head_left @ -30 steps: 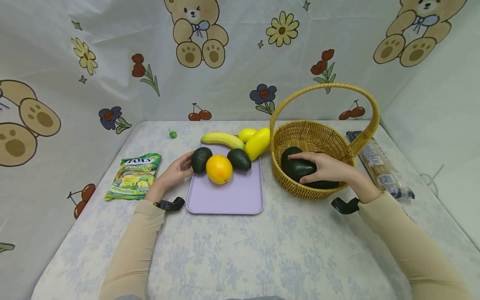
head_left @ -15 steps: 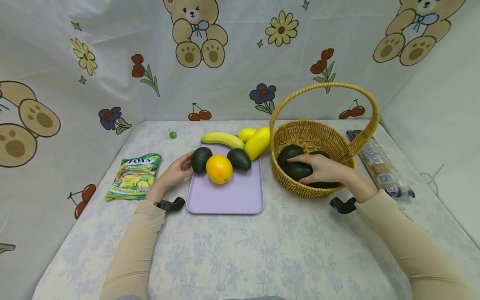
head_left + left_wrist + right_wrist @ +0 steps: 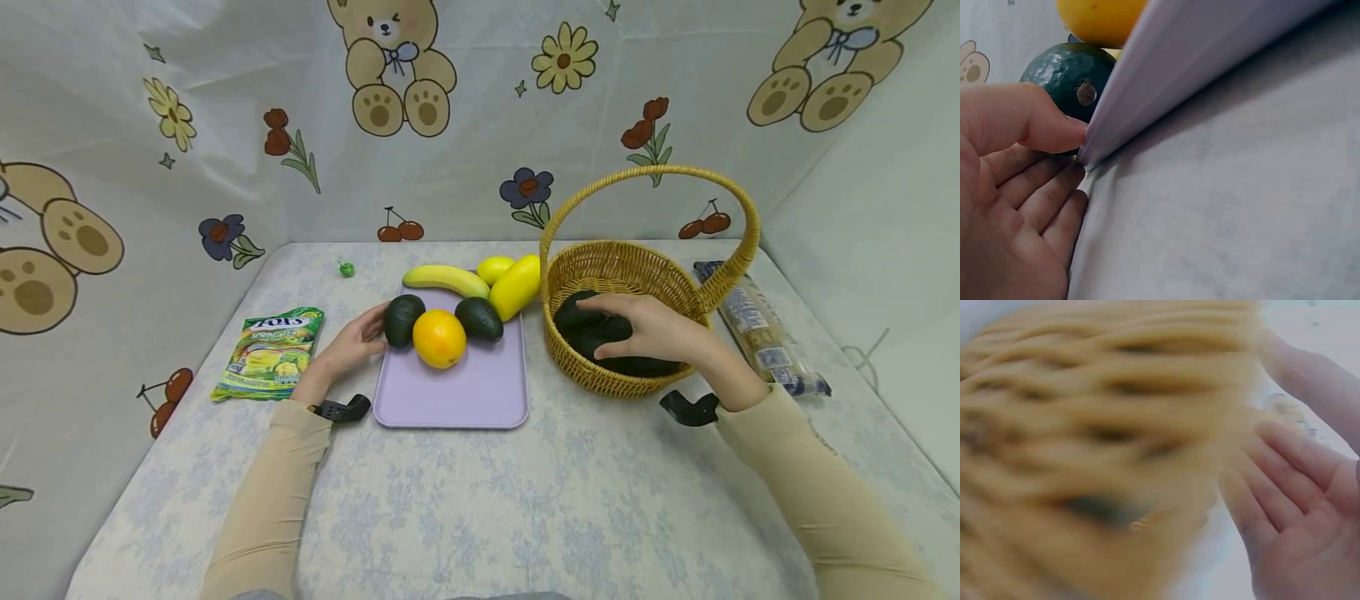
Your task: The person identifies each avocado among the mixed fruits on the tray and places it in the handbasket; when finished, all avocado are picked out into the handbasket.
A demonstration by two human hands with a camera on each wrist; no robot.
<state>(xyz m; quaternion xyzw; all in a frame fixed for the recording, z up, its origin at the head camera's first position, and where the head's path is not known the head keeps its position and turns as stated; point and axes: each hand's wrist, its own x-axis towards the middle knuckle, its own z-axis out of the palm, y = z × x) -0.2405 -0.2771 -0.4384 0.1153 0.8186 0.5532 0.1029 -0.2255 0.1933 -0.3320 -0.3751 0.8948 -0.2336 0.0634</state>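
Note:
My left hand (image 3: pixel 348 346) rests at the left rim of the lilac tray (image 3: pixel 450 400), its fingers loosely extended beside a dark green avocado (image 3: pixel 403 320). In the left wrist view the thumb tip touches the tray rim below that avocado (image 3: pixel 1063 75). An orange (image 3: pixel 439 338) and another avocado (image 3: pixel 479 319) lie beside it on the tray. My right hand (image 3: pixel 660 333) hovers inside the wicker basket (image 3: pixel 600 385), fingers spread over several dark avocados (image 3: pixel 576 315), which it partly hides. In the right wrist view, the blurred basket wall covers the avocados, and the fingers are apart.
A banana (image 3: pixel 446 279), a lemon (image 3: pixel 495 268) and a long yellow fruit (image 3: pixel 515 287) lie at the tray's back. The basket's tall handle (image 3: pixel 660 171) arches above. A green candy bag (image 3: pixel 270 354) lies left, a clear packet (image 3: pixel 761 329) right, a small green item (image 3: pixel 347 269) behind.
My right hand has let go of an avocado, which now lies among the others in the basket, and its fingers have spread and risen slightly. The left hand has stayed in place.

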